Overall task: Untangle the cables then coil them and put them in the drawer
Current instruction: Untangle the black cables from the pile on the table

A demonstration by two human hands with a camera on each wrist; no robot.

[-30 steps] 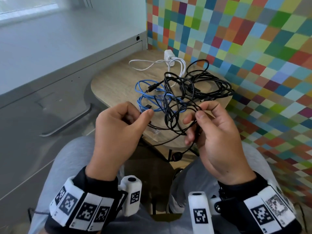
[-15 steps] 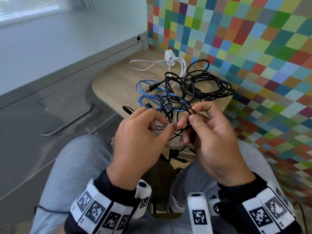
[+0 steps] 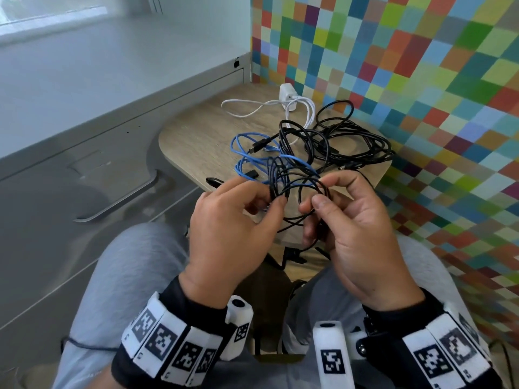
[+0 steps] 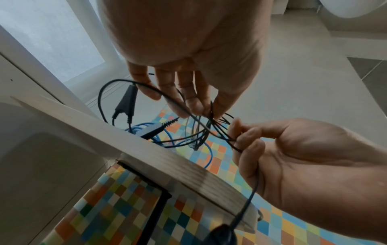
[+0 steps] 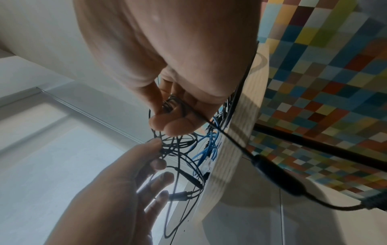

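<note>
Both hands work the black cable loops at the table near edge: left hand fingers pinching strands, right hand fingers gripping too; blue cable on the table behind.

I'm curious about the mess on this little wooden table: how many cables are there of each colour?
Thin white cable with its white plug block: 1
Light blue cable: 1
Black cable tangle: 1 (its separate cables cannot be counted)
Total: 3 colour groups
</note>
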